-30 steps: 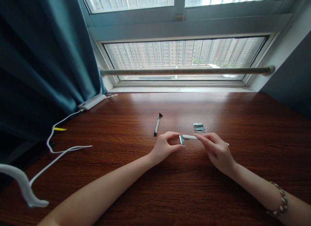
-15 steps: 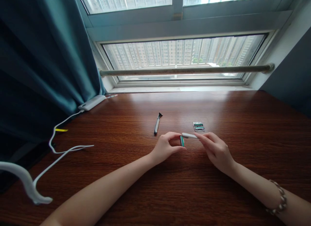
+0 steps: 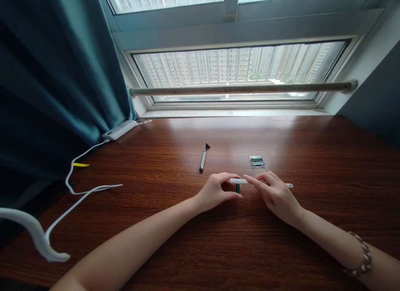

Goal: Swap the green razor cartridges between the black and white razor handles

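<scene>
My left hand point(image 3: 217, 191) pinches a small green razor cartridge point(image 3: 238, 188) between thumb and forefinger, low over the wooden desk point(image 3: 187, 249). My right hand point(image 3: 276, 196) grips a white razor handle point(image 3: 239, 181), whose front end lies over the cartridge and touches my left fingertips; its tail point(image 3: 289, 185) sticks out to the right. A clear holder with green spare cartridges point(image 3: 256, 161) lies just beyond my right hand. A dark razor handle point(image 3: 203, 158) rests on the desk behind my left hand.
A white power bank point(image 3: 119, 130) sits at the desk's back left, its white cable point(image 3: 81, 191) looping toward the front left edge. A teal curtain point(image 3: 56, 74) hangs at left. A window with a metal rail point(image 3: 240, 89) runs along the back.
The white handle has slid left, its tip now lying above the cartridge by my left fingers. Both hands have dropped slightly toward the desk.
</scene>
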Demonstrator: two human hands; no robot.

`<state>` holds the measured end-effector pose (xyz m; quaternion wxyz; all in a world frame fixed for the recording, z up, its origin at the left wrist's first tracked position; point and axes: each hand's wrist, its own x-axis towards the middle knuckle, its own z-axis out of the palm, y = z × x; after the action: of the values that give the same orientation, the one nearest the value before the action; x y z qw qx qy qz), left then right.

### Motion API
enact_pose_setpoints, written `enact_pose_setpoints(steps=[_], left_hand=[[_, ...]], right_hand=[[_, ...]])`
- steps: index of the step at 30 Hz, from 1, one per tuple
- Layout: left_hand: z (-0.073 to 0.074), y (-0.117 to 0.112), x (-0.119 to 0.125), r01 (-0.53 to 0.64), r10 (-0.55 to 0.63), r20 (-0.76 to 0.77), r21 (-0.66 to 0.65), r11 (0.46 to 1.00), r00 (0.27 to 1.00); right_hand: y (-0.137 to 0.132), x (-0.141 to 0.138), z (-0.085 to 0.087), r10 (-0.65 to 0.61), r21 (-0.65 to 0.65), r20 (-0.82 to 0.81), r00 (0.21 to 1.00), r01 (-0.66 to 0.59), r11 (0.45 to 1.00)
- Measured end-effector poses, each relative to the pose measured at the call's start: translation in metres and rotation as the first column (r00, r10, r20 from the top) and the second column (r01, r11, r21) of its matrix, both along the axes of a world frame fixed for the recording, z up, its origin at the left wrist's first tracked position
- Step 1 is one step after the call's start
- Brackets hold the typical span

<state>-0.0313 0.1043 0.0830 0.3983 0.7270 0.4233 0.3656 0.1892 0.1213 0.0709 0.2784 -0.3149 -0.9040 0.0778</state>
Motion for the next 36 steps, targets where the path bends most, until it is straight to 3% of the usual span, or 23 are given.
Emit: enact_pose_setpoints(steps=[5,9,18,24,36], left_hand=[[-0.0059,0.0015,0.0009,-0.004,0.031,0.141,-0.192,0.981,0.990],[-0.0089,0.0010,0.0017,0.050,0.045,0.298,-0.306,0.951,0.954],[-0.0040,-0.0030,0.0025,0.187,-0.091,0.292,-0.323,0.928,0.952],[-0.0068,-0.0005,0.0019,0.149,-0.039,0.334,-0.311,0.939,0.942],[-0.0079,-0.0003,0.0022,0.176,-0.041,0.376,-0.334,0.926,0.926]], right_hand=[[-0.0009,0.0021,0.0019,-0.102,0.065,-0.094,0.990,0.108,0.992],[-0.0003,0.0030,0.0021,-0.156,0.076,-0.071,0.985,0.161,0.984],[-0.0018,0.0028,0.0021,-0.034,0.046,-0.024,0.999,0.035,0.998],[0.0007,0.0029,-0.0007,-0.124,0.014,-0.208,0.970,0.130,0.991],[0.0008,0.0031,-0.0013,-0.051,0.006,-0.142,0.989,0.052,0.999]])
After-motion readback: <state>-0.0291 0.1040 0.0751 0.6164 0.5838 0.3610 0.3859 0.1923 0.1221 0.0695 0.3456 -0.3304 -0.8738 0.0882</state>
